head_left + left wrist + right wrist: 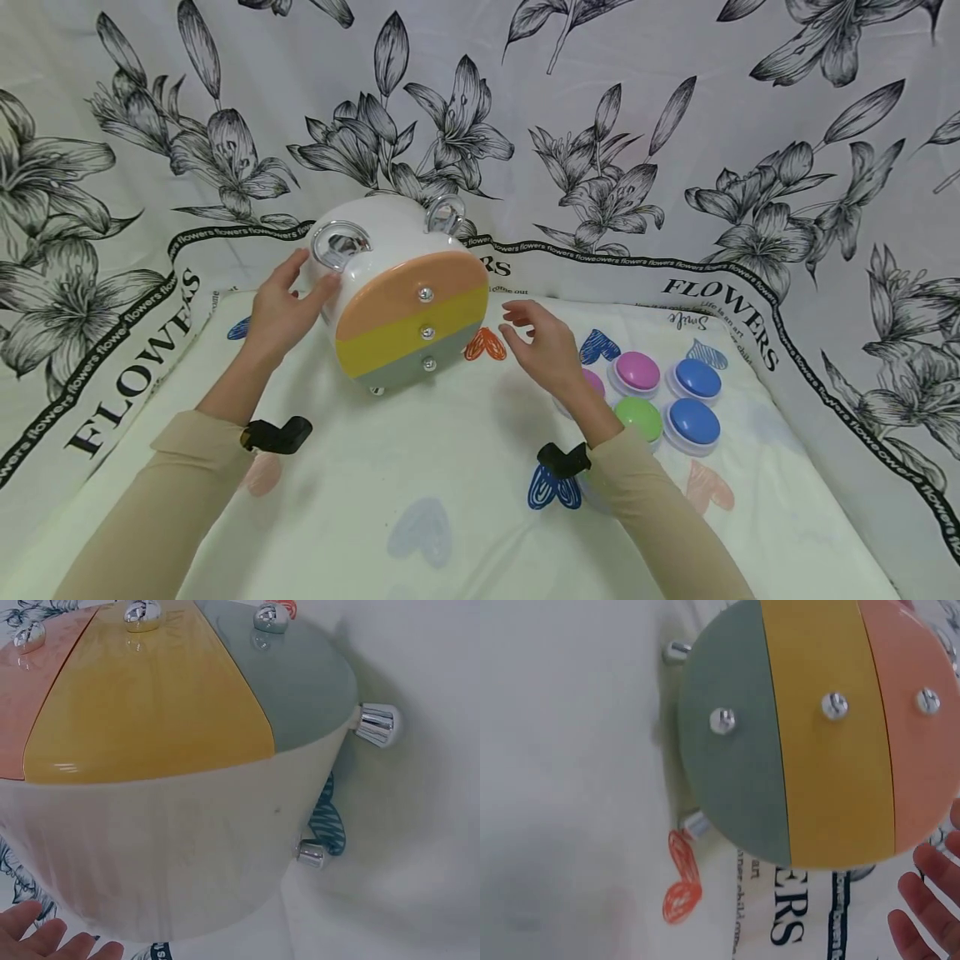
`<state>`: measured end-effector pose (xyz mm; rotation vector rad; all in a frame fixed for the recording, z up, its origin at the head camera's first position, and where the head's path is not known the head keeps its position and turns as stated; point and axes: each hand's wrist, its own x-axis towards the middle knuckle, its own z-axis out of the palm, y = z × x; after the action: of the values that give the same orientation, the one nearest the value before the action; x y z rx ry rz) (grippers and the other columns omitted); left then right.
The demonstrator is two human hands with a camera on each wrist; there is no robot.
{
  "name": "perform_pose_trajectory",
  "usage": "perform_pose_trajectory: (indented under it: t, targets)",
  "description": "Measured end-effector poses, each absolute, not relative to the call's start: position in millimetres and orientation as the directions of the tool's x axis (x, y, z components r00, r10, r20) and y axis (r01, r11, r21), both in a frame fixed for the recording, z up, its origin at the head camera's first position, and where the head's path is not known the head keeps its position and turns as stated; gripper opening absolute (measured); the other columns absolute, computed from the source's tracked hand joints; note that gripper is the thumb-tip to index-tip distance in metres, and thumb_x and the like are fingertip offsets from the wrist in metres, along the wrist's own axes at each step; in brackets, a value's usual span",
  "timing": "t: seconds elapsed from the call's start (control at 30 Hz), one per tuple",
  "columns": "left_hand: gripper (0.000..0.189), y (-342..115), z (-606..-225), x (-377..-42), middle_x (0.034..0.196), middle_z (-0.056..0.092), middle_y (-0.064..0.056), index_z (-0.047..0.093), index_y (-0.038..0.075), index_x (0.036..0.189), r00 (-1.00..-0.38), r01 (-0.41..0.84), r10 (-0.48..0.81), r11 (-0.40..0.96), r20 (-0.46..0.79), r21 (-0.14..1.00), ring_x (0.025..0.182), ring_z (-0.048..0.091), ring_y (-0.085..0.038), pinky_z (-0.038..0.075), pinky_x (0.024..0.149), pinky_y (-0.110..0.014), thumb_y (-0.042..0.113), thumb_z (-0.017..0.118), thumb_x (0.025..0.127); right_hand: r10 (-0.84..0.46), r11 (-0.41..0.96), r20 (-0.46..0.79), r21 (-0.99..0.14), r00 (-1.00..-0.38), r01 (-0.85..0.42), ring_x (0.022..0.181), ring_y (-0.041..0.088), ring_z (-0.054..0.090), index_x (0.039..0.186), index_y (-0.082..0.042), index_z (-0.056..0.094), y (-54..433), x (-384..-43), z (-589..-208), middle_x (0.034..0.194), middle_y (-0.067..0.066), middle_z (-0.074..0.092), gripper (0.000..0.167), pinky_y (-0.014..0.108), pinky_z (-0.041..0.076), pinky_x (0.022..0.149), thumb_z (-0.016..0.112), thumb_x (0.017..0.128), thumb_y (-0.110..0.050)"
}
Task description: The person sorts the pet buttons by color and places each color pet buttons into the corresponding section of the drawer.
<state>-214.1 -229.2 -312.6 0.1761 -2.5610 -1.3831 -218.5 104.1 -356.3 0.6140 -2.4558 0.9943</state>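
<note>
A round white storage box point(390, 218) stands at the back, its front split into orange, yellow and grey-green drawer panels point(420, 321), each with a silver knob. Two silver rings sit on its top, and short silver feet point(377, 725) are underneath. Beside the box's left side is my left hand point(281, 308), fingers extended and thumb near the ring; whether it touches the box I cannot tell. My right hand point(542, 343) hovers apart from the box's right side with loosely bent fingers point(922, 900), holding nothing.
Several round lidded tubs with blue point(693, 421), pink point(637, 372) and green point(639, 419) tops stand to the right, partly behind my right forearm. A white cloth point(337, 517) with printed hearts covers the table. A flower-patterned curtain point(525, 125) hangs behind.
</note>
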Motion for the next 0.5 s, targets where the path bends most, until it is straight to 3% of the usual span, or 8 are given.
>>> perform_pose_trajectory:
  t: [0.27,0.5]
  targets:
    - [0.084,-226.8,-312.1,-218.1,0.154,0.015,-0.007,0.016,0.015,0.149,-0.970,0.005,-0.205,0.520,0.131,0.854,0.140,0.015,-0.028,0.025,0.109,-0.052,0.058,0.049,0.085,-0.226,0.586,0.572,-0.567,-0.788,-0.579,0.088,0.016,0.063,0.113,-0.008,0.059,71.5,-221.0,-354.0,0.103,0.004,0.066,0.028,0.029,0.055,0.071,0.064,0.086,-0.015]
    - [0.081,-227.9,-312.3,-221.6,0.155,0.012,-0.001,0.018,0.014,0.148,-0.966,0.027,-0.210,0.496,0.149,0.868,0.141,0.014,-0.024,0.024,0.111,-0.048,0.055,0.049,0.086,-0.214,0.532,0.544,-0.632,-0.811,-0.564,0.087,0.013,0.062,0.112,-0.009,0.058,41.5,-223.1,-350.2,0.103,0.002,0.066,0.028,0.025,0.055,0.071,0.063,0.085,-0.015]
